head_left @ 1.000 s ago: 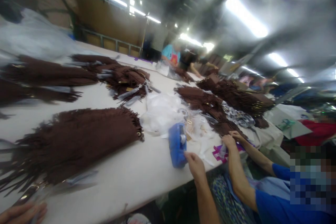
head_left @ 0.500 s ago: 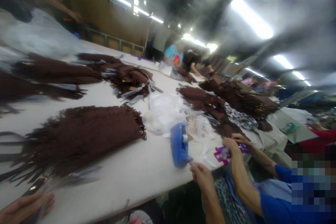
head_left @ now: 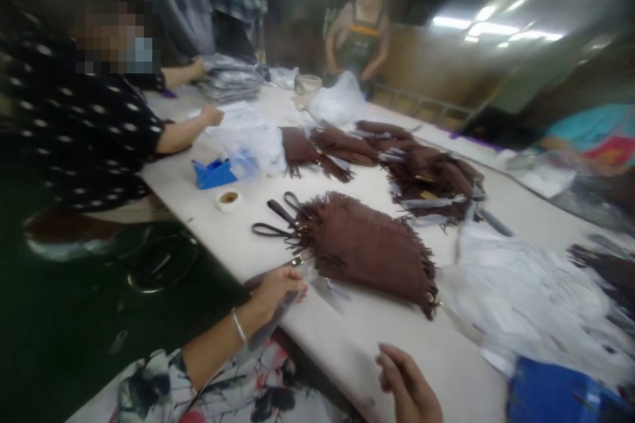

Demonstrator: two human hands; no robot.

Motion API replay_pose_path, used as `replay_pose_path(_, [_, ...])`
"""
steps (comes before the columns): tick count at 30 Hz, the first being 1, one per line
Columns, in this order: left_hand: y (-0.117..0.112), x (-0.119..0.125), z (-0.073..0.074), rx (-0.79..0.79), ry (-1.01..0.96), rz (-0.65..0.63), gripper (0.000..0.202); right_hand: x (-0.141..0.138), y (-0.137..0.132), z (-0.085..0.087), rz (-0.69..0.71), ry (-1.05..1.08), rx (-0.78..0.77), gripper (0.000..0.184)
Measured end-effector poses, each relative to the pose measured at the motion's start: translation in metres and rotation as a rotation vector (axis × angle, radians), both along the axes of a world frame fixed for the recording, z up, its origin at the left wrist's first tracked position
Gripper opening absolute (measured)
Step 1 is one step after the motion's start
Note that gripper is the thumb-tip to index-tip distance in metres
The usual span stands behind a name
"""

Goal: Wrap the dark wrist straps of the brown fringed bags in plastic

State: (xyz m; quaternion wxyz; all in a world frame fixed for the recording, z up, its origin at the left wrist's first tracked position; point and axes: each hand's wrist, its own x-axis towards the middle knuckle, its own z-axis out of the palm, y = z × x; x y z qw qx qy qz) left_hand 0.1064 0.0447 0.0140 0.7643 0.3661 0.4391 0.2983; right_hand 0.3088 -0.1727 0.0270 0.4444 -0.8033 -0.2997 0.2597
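Observation:
My left hand (head_left: 275, 287) is closed round a dark wrist strap (head_left: 262, 275) with a gold metal clasp and greyish wrapping hanging from it. Just beyond lies a stack of brown fringed pouches (head_left: 370, 248), its dark loops (head_left: 272, 219) pointing left. My right hand (head_left: 409, 383) is at the table's near edge, apart from the pouches, its thumb and fingers drawn together; anything between them is too blurred to make out. At the lower right, partly cut off, sits a blue tape dispenser (head_left: 550, 393).
More brown fringed pouches (head_left: 426, 175) lie across the white table (head_left: 208, 225). White plastic bags (head_left: 536, 291) spread at right. A second blue dispenser (head_left: 214, 174) and a tape roll (head_left: 229, 201) are near the left edge. A person in polka dots (head_left: 94, 125) works there; another person (head_left: 360, 39) stands behind.
The view has swung left, bringing the polka-dot person into sight. My right hand has left the blue tape dispenser's end. My left hand still grips the strap.

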Motion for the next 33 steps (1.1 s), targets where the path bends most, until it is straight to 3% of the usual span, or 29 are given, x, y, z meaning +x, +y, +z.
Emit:
replay_pose_path(4, [-0.003, -0.004, -0.004, 0.023, -0.025, -0.021, 0.023, -0.050, 0.104, 0.004, 0.430, 0.070, 0.196, 0.028])
replay_pose_path(8, [0.001, -0.005, -0.012, 0.162, -0.036, -0.022, 0.016, -0.070, 0.153, 0.006, 0.634, -0.152, 0.226, 0.032])
replay_pose_path(12, [0.002, -0.006, -0.018, 0.234, -0.015, -0.010, 0.011, -0.074, 0.157, 0.006, 0.667, -0.367, 0.142, 0.035])
replay_pose_path(17, [0.001, -0.011, -0.020, 0.233, 0.027, -0.117, 0.019, -0.075, 0.154, 0.014, 0.677, -0.572, -0.042, 0.030])
replay_pose_path(22, [0.000, -0.011, -0.020, 0.234, 0.089, -0.146, 0.016, -0.075, 0.156, 0.016, 0.639, -0.607, -0.170, 0.026])
replay_pose_path(26, [-0.003, -0.005, -0.015, 0.188, 0.089, -0.037, 0.021, -0.079, 0.154, 0.012, 0.515, -0.519, -0.143, 0.025])
replay_pose_path(33, [-0.011, -0.003, -0.011, 0.027, 0.012, 0.033, 0.024, -0.096, 0.140, 0.003, 0.194, -0.359, -0.062, 0.018])
